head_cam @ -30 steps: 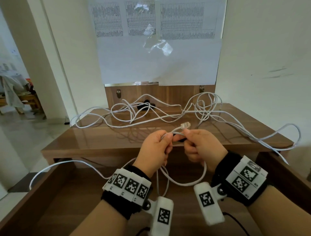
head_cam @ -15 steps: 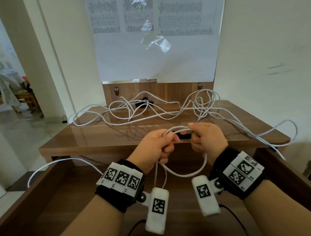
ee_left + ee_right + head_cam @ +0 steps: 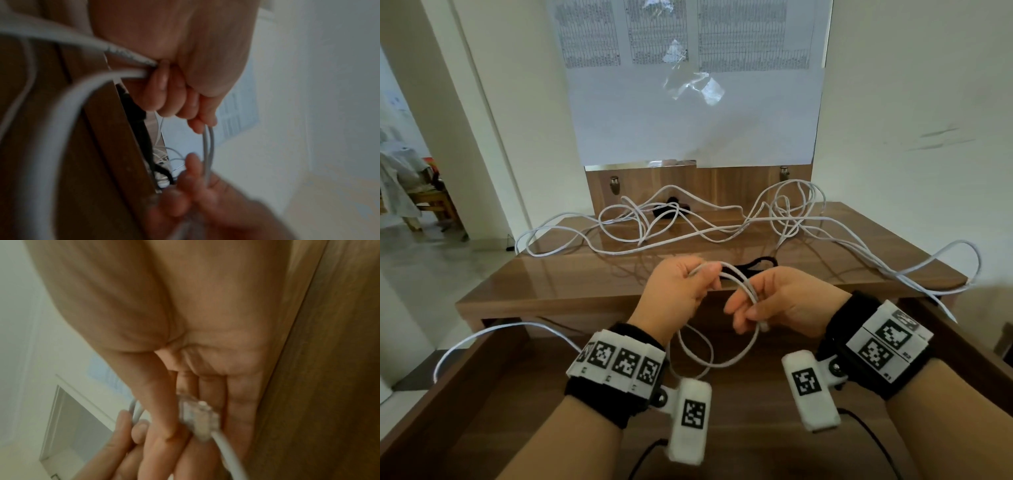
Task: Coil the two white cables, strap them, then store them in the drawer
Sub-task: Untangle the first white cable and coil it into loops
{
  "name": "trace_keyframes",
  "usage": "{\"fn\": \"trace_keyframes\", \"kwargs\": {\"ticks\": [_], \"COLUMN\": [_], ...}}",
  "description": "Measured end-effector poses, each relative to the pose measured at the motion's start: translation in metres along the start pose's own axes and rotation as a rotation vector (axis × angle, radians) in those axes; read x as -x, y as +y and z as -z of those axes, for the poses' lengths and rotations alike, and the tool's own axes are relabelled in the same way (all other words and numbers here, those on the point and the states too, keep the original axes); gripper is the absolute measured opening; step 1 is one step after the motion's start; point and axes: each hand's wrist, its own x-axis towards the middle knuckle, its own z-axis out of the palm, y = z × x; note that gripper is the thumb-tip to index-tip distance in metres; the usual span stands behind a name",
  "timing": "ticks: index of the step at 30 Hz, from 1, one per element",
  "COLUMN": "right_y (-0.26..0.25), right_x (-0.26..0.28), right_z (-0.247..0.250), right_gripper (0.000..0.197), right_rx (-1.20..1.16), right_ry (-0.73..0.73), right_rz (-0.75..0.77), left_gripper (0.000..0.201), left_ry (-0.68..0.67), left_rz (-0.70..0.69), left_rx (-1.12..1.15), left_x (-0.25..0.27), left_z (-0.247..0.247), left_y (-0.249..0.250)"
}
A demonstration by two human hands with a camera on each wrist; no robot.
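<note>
A long white cable [image 3: 702, 363] hangs in small loops between my hands over the open drawer [image 3: 493, 387]. My left hand [image 3: 681, 287] grips the top of the loops [image 3: 208, 141] in curled fingers. My right hand [image 3: 767, 305] holds the loop's right side, its thumb pressing the clear plug [image 3: 198, 417] against the fingers. The rest of the white cables [image 3: 688, 222] sprawls tangled over the wooden tabletop [image 3: 571, 274]. A black strap [image 3: 753, 265] lies on the tabletop just beyond my hands.
A second black strap [image 3: 671, 209] lies at the back under the cables. One cable strand [image 3: 945, 260] arcs off the table's right edge, another [image 3: 493, 334] crosses the drawer's left wall. White walls stand behind and to the right.
The plug end has come down from between my hands into my right hand's fingers, and the cable now forms another loop held by both hands.
</note>
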Motion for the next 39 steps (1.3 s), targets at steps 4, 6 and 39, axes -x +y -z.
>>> {"fn": "trace_keyframes", "kwargs": {"ticks": [4,6,39], "right_y": [0.001,-0.003,-0.006], "right_x": [-0.002,0.0,0.001], "right_z": [-0.008,-0.006,-0.001], "right_gripper": [0.027,0.043,0.024], "right_rx": [-0.105,-0.195,0.34], "right_ry": [-0.071,-0.096,0.331], "right_rz": [-0.108,-0.16,0.274], "left_gripper": [0.033,0.029,0.03], "left_ry": [-0.168,-0.176,-0.515], "left_rz": [-0.035,0.007,-0.19], "left_rx": [-0.112,0.024,-0.547], "left_x": [0.004,0.004,0.021], "left_z": [-0.015,-0.014,-0.026], "left_y": [0.003,0.004,0.034]}}
